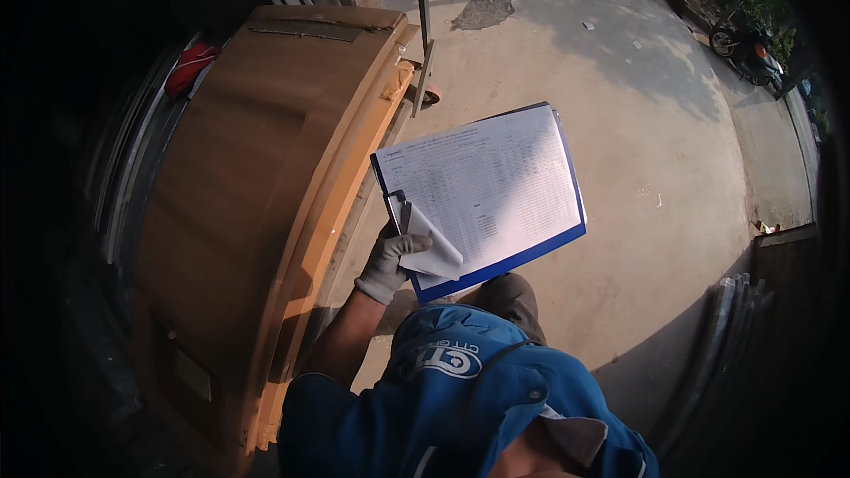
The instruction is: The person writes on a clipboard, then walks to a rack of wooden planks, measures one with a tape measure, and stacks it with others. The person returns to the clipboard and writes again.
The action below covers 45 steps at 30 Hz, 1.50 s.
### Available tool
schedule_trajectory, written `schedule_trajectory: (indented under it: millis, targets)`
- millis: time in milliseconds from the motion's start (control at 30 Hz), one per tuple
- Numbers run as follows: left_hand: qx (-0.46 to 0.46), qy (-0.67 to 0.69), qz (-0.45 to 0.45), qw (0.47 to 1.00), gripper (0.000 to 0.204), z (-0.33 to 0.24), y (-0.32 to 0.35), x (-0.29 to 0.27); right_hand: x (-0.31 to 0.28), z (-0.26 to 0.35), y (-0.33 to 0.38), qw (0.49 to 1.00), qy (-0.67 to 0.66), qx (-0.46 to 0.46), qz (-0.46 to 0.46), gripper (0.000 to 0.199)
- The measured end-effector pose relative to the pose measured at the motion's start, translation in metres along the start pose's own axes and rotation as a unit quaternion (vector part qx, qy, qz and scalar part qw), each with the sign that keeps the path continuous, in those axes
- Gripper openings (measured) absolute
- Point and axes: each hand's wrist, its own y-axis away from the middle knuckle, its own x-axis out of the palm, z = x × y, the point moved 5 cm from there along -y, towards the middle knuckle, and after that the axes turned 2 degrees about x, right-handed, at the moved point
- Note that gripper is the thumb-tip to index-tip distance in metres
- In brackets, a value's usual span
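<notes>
My left hand point(390, 265), in a pale grey work glove, grips a blue clipboard point(522, 256) by its left edge, with the thumb on top. Printed sheets point(478, 181) with a fine table lie on the board, half in sunlight and half in shade. At the board's left side sits a dark metal clip point(400, 212). Beneath my thumb is a curled white piece of paper point(434, 253). The fingers behind the board are hidden. Nothing of my right hand shows.
To the left stands a long stack of large brown cardboard-covered panels point(235, 150). A wheel point(430, 96) shows beside an upright metal post point(421, 0). Plastic-wrapped lengths point(728, 319) are at the right. A motorbike point(753, 60) is parked far right on the concrete floor point(655, 204).
</notes>
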Motion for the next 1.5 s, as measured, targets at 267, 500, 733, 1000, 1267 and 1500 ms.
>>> schedule_trajectory:
  millis: [267, 500, 733, 1000, 1267, 1500]
  targets:
    - [0.030, -0.011, -0.013, 0.999, 0.036, -0.071, -0.276, 0.116, 0.081, 0.185, -0.116, 0.993, 0.005, 0.117, 0.022, 0.010]
    - [0.003, -0.004, -0.041, 0.999, 0.037, -0.120, -0.451, 0.189, 0.189, 0.686, -0.303, 0.972, 0.131, -0.189, 0.038, 0.015]
    - [0.023, -0.022, -0.065, 0.997, 0.054, -0.213, -0.670, 0.252, 0.330, 0.980, -0.408, 0.950, 0.105, -0.288, 0.063, 0.014]
    - [0.032, -0.041, -0.018, 0.999, 0.051, -0.348, -0.914, 0.362, 0.406, 0.935, -0.437, 0.971, 0.216, 0.007, 0.097, 0.013]
    - [-0.078, -0.053, -0.027, 0.995, 0.047, -0.393, -1.201, 0.433, 0.476, 1.043, -0.598, 0.972, 0.145, 0.161, 0.096, 0.012]
    - [-0.007, -0.040, -0.069, 0.997, 0.021, -0.460, -1.404, 0.528, 0.590, 1.507, -0.805, 0.985, 0.105, -0.115, 0.071, 0.012]
